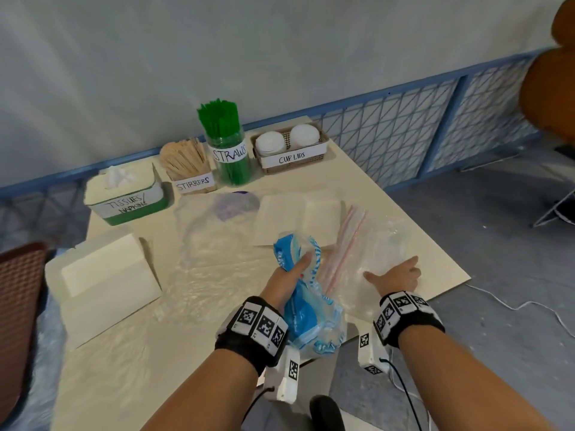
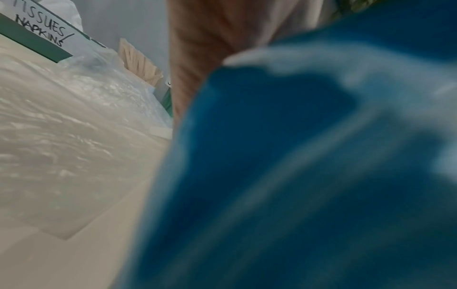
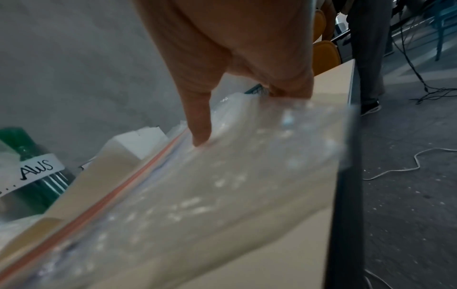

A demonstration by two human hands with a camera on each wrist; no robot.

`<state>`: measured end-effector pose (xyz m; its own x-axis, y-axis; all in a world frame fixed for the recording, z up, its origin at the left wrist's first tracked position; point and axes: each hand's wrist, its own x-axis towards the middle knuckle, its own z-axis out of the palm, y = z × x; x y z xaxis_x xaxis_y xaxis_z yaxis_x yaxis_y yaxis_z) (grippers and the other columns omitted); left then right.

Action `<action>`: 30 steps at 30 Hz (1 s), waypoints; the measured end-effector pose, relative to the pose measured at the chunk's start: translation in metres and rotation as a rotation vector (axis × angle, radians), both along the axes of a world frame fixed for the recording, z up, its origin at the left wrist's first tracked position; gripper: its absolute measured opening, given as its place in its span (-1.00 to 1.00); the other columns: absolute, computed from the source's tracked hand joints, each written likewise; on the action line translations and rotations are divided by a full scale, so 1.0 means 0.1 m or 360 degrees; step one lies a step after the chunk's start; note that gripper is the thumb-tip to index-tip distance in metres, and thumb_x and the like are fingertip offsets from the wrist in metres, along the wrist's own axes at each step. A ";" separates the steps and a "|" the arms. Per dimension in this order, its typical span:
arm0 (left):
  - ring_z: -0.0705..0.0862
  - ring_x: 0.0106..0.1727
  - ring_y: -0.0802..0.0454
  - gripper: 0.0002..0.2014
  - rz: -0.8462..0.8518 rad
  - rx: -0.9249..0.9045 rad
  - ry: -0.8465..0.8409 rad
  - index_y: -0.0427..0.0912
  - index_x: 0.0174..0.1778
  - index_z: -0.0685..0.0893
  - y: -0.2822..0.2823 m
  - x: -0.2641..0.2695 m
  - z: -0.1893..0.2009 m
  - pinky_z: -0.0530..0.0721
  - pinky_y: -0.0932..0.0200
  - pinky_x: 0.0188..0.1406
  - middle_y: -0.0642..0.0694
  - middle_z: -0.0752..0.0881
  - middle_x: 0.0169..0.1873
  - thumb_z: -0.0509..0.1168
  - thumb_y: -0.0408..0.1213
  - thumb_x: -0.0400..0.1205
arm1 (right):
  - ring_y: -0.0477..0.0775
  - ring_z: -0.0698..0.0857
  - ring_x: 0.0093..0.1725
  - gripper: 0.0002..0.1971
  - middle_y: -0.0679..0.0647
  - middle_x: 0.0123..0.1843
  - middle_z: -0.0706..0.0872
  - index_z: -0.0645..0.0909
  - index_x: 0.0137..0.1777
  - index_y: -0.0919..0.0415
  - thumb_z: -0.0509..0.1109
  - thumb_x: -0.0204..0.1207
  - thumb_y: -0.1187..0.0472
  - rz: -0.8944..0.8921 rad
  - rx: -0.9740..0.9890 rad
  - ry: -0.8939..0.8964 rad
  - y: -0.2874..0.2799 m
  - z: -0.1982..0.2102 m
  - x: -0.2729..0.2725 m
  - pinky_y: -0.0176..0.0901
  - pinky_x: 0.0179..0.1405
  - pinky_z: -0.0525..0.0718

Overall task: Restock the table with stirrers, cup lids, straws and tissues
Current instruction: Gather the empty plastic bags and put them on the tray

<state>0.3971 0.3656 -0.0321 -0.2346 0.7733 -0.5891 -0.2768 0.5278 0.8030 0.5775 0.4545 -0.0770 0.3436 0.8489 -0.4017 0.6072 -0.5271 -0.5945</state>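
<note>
My left hand (image 1: 292,269) grips a crumpled blue-and-white plastic wrapper (image 1: 306,315) above the table's near edge; it fills the left wrist view as a blue blur (image 2: 296,176). My right hand (image 1: 395,275) holds a clear zip bag (image 1: 370,244) with a red seal strip, thumb on top, fingers bent over its far part (image 3: 284,86). Along the back stand the tissue box (image 1: 124,197), the stirrers (image 1: 186,166), the jar of green straws (image 1: 227,144) and the cup lids basket (image 1: 291,147), all with contents.
A white napkin stack (image 1: 105,275) lies at the left, and another (image 1: 298,219) in the middle. Loose clear plastic bags (image 1: 211,241) are spread between them. A red-brown basket (image 1: 18,306) sits off the left edge. A white cable (image 1: 513,306) trails on the floor.
</note>
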 end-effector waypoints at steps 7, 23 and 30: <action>0.72 -0.04 -0.15 -0.81 -0.0023 0.0011 0.0163 -0.11 -0.14 0.67 -0.07 -0.12 -0.03 0.68 -0.06 0.11 -0.19 0.75 -0.11 0.53 -0.29 0.42 | 0.36 0.57 0.34 -0.37 0.40 0.35 0.58 0.38 0.43 0.46 0.50 0.42 0.26 0.0110 -0.0041 -0.0048 0.04 -0.01 0.10 0.07 0.25 0.56; 0.73 -0.02 -0.22 -0.69 0.0241 0.0237 0.0015 -0.30 0.17 0.65 0.00 -0.39 0.23 0.68 -0.11 0.13 -0.26 0.74 -0.09 0.43 -0.34 0.52 | 0.33 0.64 0.13 -0.81 0.30 -0.03 0.66 0.61 0.06 0.40 0.36 0.47 0.34 0.0169 0.0582 0.0450 0.11 0.86 0.00 -0.02 0.10 0.55; 0.74 -0.16 0.02 -0.76 0.0196 0.0618 -0.0120 -0.13 0.12 0.62 0.10 -0.47 0.79 0.71 0.13 -0.14 -0.06 0.74 -0.17 0.39 -0.28 0.54 | -0.04 0.66 -0.17 -0.78 0.09 -0.11 0.69 0.65 0.11 0.29 0.34 0.49 0.43 0.0982 0.0711 0.0809 -0.30 1.18 -0.86 -0.47 -0.19 0.60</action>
